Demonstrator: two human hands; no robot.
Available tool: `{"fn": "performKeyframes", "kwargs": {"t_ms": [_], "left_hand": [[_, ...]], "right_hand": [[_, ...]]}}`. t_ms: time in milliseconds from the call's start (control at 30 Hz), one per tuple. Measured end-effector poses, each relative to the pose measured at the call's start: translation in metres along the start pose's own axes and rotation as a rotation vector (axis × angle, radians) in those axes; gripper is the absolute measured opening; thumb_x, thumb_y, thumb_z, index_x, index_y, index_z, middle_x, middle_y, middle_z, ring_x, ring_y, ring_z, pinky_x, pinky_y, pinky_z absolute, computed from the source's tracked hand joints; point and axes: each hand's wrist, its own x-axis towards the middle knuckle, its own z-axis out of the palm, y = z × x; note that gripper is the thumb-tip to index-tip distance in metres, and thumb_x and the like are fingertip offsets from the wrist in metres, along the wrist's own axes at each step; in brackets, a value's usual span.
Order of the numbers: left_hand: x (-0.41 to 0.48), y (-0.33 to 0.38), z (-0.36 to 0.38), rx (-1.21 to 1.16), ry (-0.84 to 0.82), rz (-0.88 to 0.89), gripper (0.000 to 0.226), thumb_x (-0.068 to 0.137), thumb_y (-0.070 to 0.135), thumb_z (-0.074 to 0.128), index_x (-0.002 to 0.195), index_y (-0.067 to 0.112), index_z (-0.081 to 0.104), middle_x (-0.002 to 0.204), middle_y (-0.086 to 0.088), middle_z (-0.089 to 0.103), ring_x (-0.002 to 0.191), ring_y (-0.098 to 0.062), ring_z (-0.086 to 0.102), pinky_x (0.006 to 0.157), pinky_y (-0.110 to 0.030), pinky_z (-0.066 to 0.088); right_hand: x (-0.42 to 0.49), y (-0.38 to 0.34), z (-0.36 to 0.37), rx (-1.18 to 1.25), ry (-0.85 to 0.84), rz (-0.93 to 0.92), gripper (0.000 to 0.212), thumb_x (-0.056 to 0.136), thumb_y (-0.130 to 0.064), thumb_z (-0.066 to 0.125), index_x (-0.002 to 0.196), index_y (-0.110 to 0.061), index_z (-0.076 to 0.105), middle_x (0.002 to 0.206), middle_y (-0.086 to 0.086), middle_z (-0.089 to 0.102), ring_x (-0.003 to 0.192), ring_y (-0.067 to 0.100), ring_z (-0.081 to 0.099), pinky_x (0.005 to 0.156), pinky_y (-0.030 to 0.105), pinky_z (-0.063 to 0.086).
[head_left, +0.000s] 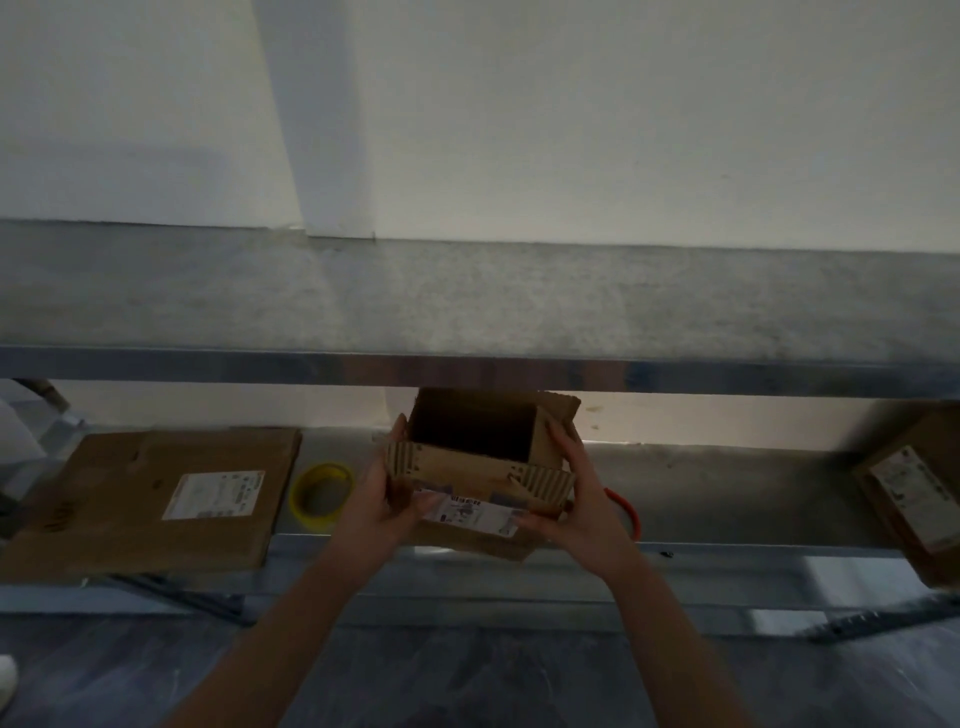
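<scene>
Lower centre of the frame, the small open brown cardboard box (470, 462) sits at the front edge of the grey metal shelf (727, 499). The left hand (374, 499) and right hand (576, 493) grip its side walls. Keep it level and squeeze lightly, since the flaps look flimsy.

Premises: a storeroom or stockroom. A galvanised steel upper shelf (467, 301), its top dusty, stands against a plain white wall (571, 130). Below the upper shelf, a lower shelf (727, 493) carries parcel stock. A flat carton (130, 509) with a printed shipping label (213, 493) lies below-left, an opened carton (467, 467) directly beneath and a labelled carton (919, 493) below-right. A yellow tape roll (321, 496) lies beneath, left of centre. Grey hard floor (467, 675) lowest.
</scene>
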Motion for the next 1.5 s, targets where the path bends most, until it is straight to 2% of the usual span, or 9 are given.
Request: {"fn": "performKeyframes", "kwargs": {"t_ms": [167, 467, 600, 733, 800, 933, 1067, 1267, 1500], "left_hand": [[-0.002, -0.014, -0.010, 0.525, -0.098, 0.110, 0.073, 0.087, 0.047, 0.062, 0.148, 0.040, 0.024, 0.157, 0.022, 0.006, 0.140, 0.009, 0.017, 0.105, -0.003, 0.023], [0.004, -0.011, -0.001, 0.271, 0.082, -0.059, 0.039, 0.081, 0.034, 0.070, 0.116, 0.016, 0.066, 0.137, 0.007, 0.045, 0.122, -0.010, 0.050, 0.094, -0.030, 0.052], [0.006, -0.004, 0.008, 0.250, 0.102, -0.063, 0.030, 0.083, 0.028, 0.071, 0.113, 0.029, 0.063, 0.129, 0.012, 0.046, 0.112, 0.009, 0.048, 0.089, -0.010, 0.048], [0.020, 0.004, 0.006, 0.103, 0.096, -0.128, 0.077, 0.072, 0.032, 0.081, 0.133, 0.046, 0.036, 0.136, 0.017, 0.040, 0.115, 0.005, 0.046, 0.087, -0.017, 0.050], [0.033, 0.006, -0.004, 0.185, 0.005, -0.187, 0.105, 0.066, 0.037, 0.085, 0.142, 0.054, 0.014, 0.146, 0.016, 0.023, 0.123, -0.003, 0.036, 0.096, -0.029, 0.045], [0.048, 0.009, -0.015, 0.184, -0.162, -0.188, 0.083, 0.068, 0.038, 0.083, 0.126, 0.062, 0.029, 0.141, 0.024, 0.030, 0.131, -0.013, 0.032, 0.094, -0.027, 0.047], [0.036, -0.001, -0.008, 0.262, -0.117, -0.063, 0.057, 0.072, 0.039, 0.077, 0.120, 0.049, 0.047, 0.137, 0.031, 0.029, 0.129, -0.004, 0.037, 0.098, -0.017, 0.045], [0.018, -0.005, -0.003, 0.259, -0.147, -0.089, 0.067, 0.071, 0.044, 0.075, 0.133, 0.042, 0.050, 0.153, 0.024, 0.018, 0.130, 0.023, 0.019, 0.100, 0.001, 0.024], [0.005, -0.032, 0.004, 0.290, -0.151, -0.185, 0.066, 0.078, 0.024, 0.078, 0.134, 0.037, 0.047, 0.156, 0.011, 0.020, 0.140, -0.005, 0.025, 0.097, 0.003, 0.026]], "right_hand": [[0.000, 0.010, 0.005, -0.164, -0.040, 0.028, 0.092, 0.076, -0.015, 0.083, 0.143, -0.049, 0.029, 0.160, -0.018, 0.005, 0.148, 0.019, 0.021, 0.114, 0.047, 0.037], [-0.006, -0.004, 0.005, 0.166, 0.077, 0.211, 0.056, 0.079, -0.057, 0.072, 0.129, -0.057, 0.047, 0.150, -0.030, 0.032, 0.140, 0.008, 0.036, 0.111, 0.046, 0.042], [-0.007, -0.007, 0.008, 0.176, 0.137, 0.266, 0.055, 0.082, -0.050, 0.062, 0.131, -0.057, 0.040, 0.147, -0.016, 0.041, 0.135, 0.014, 0.043, 0.103, 0.045, 0.049], [-0.001, -0.012, 0.006, 0.211, 0.170, 0.282, 0.082, 0.077, -0.045, 0.071, 0.137, -0.063, 0.018, 0.137, -0.025, 0.040, 0.127, 0.010, 0.045, 0.087, 0.025, 0.056], [0.007, -0.012, 0.000, 0.216, 0.156, 0.299, 0.098, 0.078, -0.032, 0.076, 0.144, -0.057, 0.009, 0.146, -0.014, 0.032, 0.130, 0.014, 0.040, 0.095, 0.038, 0.053], [0.022, -0.015, -0.006, 0.232, 0.080, 0.318, 0.074, 0.088, -0.018, 0.071, 0.146, -0.039, 0.030, 0.149, 0.001, 0.041, 0.132, 0.030, 0.046, 0.096, 0.059, 0.050], [0.016, -0.010, -0.004, 0.068, 0.109, 0.342, 0.045, 0.091, -0.020, 0.068, 0.130, -0.030, 0.048, 0.138, 0.003, 0.048, 0.125, 0.026, 0.051, 0.092, 0.050, 0.055], [-0.016, 0.007, 0.003, 0.148, 0.205, 0.349, 0.043, 0.087, -0.014, 0.074, 0.120, -0.033, 0.055, 0.127, -0.001, 0.057, 0.111, 0.011, 0.058, 0.078, 0.020, 0.057], [-0.018, 0.026, 0.016, -0.045, 0.137, 0.399, 0.049, 0.087, -0.020, 0.074, 0.127, -0.035, 0.049, 0.121, -0.010, 0.051, 0.107, 0.001, 0.053, 0.075, 0.002, 0.045]]}}
